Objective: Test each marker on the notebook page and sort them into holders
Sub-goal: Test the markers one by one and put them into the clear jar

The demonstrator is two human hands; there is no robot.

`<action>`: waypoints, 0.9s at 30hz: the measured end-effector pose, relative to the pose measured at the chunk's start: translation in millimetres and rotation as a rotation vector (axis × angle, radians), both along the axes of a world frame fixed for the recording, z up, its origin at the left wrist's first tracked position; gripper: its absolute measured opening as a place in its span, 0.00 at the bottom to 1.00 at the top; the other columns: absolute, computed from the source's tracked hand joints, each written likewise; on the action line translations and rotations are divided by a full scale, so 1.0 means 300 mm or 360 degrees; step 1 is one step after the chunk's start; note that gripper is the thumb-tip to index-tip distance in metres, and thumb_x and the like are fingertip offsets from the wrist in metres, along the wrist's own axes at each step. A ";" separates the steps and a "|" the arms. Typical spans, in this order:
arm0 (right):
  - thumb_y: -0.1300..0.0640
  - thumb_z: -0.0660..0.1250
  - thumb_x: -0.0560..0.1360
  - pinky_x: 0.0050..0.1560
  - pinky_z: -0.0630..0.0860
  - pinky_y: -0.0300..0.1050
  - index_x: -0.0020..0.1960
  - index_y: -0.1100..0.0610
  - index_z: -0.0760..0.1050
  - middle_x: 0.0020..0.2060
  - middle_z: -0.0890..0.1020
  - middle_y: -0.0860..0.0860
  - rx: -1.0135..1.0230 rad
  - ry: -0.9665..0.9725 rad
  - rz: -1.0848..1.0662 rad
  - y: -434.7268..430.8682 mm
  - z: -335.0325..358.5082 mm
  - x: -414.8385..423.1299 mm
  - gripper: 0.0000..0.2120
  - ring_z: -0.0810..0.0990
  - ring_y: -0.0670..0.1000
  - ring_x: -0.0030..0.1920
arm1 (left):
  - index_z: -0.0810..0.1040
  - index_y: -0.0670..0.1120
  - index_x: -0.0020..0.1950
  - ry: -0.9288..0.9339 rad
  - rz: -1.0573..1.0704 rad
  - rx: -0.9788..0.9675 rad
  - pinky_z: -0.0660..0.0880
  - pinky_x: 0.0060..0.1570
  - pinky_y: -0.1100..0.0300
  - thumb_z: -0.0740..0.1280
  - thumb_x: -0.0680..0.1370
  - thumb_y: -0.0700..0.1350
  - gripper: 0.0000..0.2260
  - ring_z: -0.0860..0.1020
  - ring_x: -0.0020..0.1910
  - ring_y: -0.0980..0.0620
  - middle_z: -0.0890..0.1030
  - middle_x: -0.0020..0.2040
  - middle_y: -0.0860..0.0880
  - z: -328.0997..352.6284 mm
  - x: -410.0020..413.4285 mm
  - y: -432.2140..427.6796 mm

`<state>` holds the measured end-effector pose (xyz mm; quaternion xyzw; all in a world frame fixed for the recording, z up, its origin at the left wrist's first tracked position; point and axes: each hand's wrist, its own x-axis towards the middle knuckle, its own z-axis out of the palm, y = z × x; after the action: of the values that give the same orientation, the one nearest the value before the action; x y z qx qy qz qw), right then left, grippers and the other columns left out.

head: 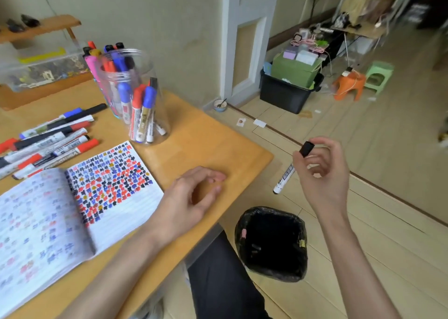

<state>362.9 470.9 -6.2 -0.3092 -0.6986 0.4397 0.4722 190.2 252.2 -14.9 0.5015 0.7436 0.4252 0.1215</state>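
On the wooden bench (218, 146) the left grip (194, 195) lies open beside the notebook (126, 221), and over the pale floor (378, 224) near the black bin (240, 224) the right grip (320, 171) pinches a white marker (287, 174) with a black cap.

Notebook (116, 185) open flat on the counter (206, 134), right page dense with red, blue and black marks; loose markers (48, 139) lying behind it; clear jar (143, 61) holding markers upright; black-capped white marker (284, 177) tilted beyond the counter's edge.

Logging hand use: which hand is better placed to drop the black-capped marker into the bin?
Right: the right hand pinches the marker near the bin; the left hand is empty over the table.
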 end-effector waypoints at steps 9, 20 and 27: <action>0.56 0.74 0.77 0.43 0.72 0.34 0.54 0.44 0.78 0.42 0.82 0.43 -0.0135 -0.0561 -0.0076 0.064 -0.274 0.098 0.10 0.80 0.43 0.45 | 0.82 0.57 0.60 0.0048 -0.0034 -0.0015 0.74 0.65 0.43 0.69 0.81 0.53 0.09 0.79 0.62 0.53 0.81 0.57 0.59 -0.016 -0.001 0.011; 0.59 0.73 0.76 0.43 0.74 0.35 0.52 0.47 0.80 0.43 0.83 0.42 -0.0075 -0.0399 -0.0004 0.002 -0.143 -0.023 0.08 0.81 0.44 0.44 | 0.82 0.53 0.61 0.0015 0.0084 0.0118 0.72 0.53 0.65 0.69 0.82 0.41 0.10 0.79 0.55 0.55 0.80 0.54 0.58 0.036 0.021 -0.021; 0.67 0.65 0.74 0.46 0.75 0.53 0.57 0.54 0.79 0.47 0.81 0.52 0.0192 0.0057 -0.0129 -0.121 0.072 -0.182 0.14 0.78 0.50 0.46 | 0.82 0.51 0.62 0.0089 0.0297 0.0113 0.72 0.57 0.65 0.66 0.83 0.44 0.09 0.80 0.58 0.55 0.82 0.56 0.58 0.085 -0.078 -0.228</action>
<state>308.4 434.7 15.5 -0.3003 -0.7022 0.3827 0.5198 166.8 183.9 10.7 0.4458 0.7746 0.4467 0.0428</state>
